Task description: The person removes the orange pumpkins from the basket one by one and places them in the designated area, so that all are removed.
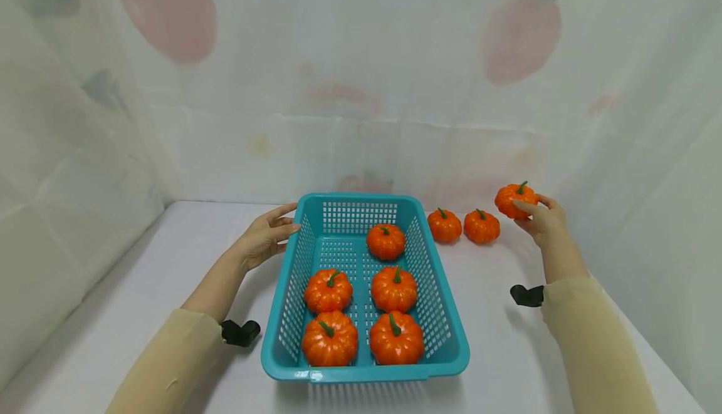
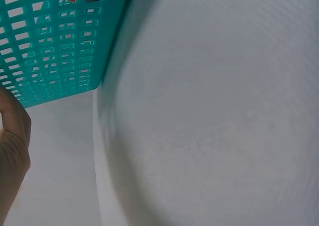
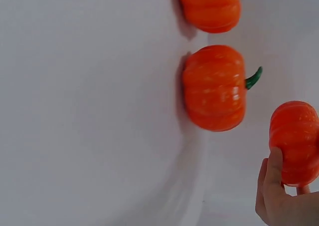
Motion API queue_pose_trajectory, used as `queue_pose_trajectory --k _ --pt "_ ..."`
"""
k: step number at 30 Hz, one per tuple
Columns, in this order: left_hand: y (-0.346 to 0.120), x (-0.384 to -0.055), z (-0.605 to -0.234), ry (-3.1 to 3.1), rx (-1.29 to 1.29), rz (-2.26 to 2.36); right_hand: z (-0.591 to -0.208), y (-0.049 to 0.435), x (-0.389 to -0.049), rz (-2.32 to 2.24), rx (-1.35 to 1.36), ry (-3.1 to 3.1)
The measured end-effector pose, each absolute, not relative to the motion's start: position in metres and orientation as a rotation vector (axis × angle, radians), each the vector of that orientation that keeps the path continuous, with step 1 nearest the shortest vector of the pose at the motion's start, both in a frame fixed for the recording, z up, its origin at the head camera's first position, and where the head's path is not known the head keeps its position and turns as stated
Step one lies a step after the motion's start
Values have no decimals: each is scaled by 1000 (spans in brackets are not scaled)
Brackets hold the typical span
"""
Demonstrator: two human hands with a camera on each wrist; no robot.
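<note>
My right hand [image 1: 548, 218] holds a small orange toy pumpkin [image 1: 516, 200] with a green stem, thumb on its near side, raised above the table at the back right. The right wrist view shows this held pumpkin [image 3: 295, 142] at the right edge, gripped between thumb and fingers. My left hand [image 1: 265, 237] rests at the left rim of a teal plastic basket [image 1: 459, 339], its fingers loosely extended against the side. Inside the basket sit several pumpkins: two in front [image 1: 329, 340], two behind them [image 1: 394, 290], and one further back at the right [image 1: 386, 242].
Two more pumpkins stand side by side on the white table [image 1: 485, 364], just right of the basket's back corner: one close to the rim [image 1: 444, 226], the other beside it [image 1: 482, 227]. White sheeting with faded fruit prints [image 1: 361, 51] rises behind and at both sides.
</note>
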State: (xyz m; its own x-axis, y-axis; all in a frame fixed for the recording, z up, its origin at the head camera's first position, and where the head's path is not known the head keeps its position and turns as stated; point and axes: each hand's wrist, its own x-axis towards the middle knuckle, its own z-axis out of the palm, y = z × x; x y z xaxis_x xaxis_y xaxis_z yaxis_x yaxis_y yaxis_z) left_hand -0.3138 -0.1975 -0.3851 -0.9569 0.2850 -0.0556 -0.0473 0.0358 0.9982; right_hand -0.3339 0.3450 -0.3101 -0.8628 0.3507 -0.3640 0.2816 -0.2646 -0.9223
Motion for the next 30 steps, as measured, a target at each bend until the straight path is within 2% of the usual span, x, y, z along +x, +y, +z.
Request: queue_pose_trajectory --k 13,30 --pt "-199 -314 -387 2085 257 2007 -352 363 -336 2308 -959 -1684" --pt "-198 -314 -386 2096 267 1987 -375 369 -343 2227 -1095 -1698"
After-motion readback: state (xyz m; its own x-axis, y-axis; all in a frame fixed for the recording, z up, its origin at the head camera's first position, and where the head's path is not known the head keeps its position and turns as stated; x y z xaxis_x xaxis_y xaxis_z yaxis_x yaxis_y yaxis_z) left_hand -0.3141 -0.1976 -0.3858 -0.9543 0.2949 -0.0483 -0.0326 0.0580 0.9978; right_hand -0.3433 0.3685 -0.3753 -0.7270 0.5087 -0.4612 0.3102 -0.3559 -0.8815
